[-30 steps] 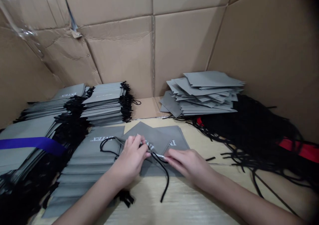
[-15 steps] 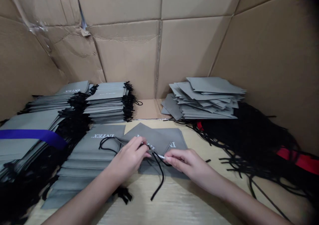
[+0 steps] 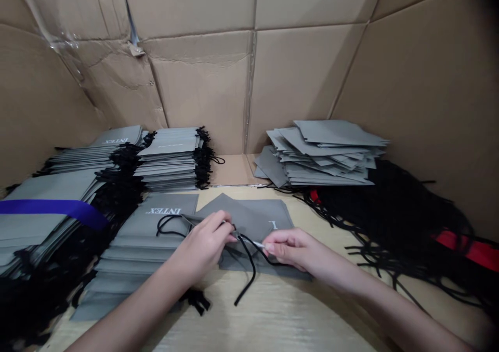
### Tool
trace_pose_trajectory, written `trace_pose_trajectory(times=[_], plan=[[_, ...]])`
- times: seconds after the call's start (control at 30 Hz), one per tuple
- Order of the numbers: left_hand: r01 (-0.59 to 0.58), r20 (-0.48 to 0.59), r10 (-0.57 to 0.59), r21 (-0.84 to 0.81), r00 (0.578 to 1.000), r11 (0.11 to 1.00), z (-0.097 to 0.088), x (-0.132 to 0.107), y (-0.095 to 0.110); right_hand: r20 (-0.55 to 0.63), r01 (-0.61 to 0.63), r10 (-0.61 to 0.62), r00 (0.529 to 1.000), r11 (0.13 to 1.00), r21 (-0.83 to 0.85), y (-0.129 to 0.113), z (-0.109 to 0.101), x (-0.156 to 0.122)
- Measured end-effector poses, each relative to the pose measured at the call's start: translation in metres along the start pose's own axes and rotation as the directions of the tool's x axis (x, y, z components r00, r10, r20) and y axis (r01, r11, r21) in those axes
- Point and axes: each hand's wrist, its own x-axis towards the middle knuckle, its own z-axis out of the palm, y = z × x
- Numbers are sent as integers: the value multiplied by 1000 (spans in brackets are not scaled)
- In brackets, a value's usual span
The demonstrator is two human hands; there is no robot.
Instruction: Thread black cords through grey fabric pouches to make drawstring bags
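Note:
My left hand (image 3: 208, 240) is closed, thumb and fingers pinching the edge of a grey drawstring pouch (image 3: 189, 219). A loop of black cord (image 3: 166, 222) sticks out from the pouch's left side. Between the fingertips of my right hand (image 3: 294, 249) is a thin silver metal tool (image 3: 256, 244), its far end at the pouch edge by my left fingers. Two black cord ends (image 3: 250, 279) come out there; one hangs down, the other runs toward my right hand. More grey pouches (image 3: 253, 211) lie flat beneath both hands. My fingers hide most of the held pouch.
A fanned stack of printed grey pouches (image 3: 136, 243) lies left, with banded pouches (image 3: 35, 185) beyond. Corded stacks (image 3: 167, 159) stand at the back left. Uncorded pouches (image 3: 327, 154) and a heap of black cords (image 3: 405, 206) lie right. Cardboard walls (image 3: 202, 81) enclose the table.
My right hand has moved slightly right, away from my left hand, and more of the silver tool shows between them. The left hand keeps its pinch on the pouch. The view has shifted a little.

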Motion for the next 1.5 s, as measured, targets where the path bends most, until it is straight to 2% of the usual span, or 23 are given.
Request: trace_pose_trajectory(times=[0.17,0.27,0.4,0.5,0.67,0.83,1.0,1.1,1.2,1.4,1.5], plan=[[35,68,-34,-11,997,999,-7,3,5,-27,113,-121,992,974,-197,0,1,-2],[44,79,-44,-4,996,999,-10,4,6,-51,153,-179,982,930,-335,-1,2,-4],[81,78,-74,-88,994,993,-12,4,8,-127,190,-281,951,857,-479,1,5,-8],[95,51,-88,-156,995,983,-11,2,7,-146,210,-327,934,830,-518,1,7,-9],[79,-7,-84,-288,996,954,-9,1,2,-143,194,-317,938,819,-540,-2,8,-10],[95,25,-92,-369,995,924,-9,4,4,-120,223,-365,923,764,-606,-4,8,-11],[108,71,-87,-381,994,918,-4,4,8,-97,209,-380,920,684,-698,0,12,-12],[127,73,-108,-364,992,923,0,4,10,-123,142,-394,911,579,-803,4,16,-13],[134,107,-105,-314,989,940,3,3,16,-122,82,-449,885,410,-908,7,21,-13],[108,153,-74,-229,985,967,6,4,25,47,154,-571,820,142,-978,14,25,-12],[104,166,-70,-206,984,973,6,4,25,70,142,-636,768,63,-988,19,26,-11]])
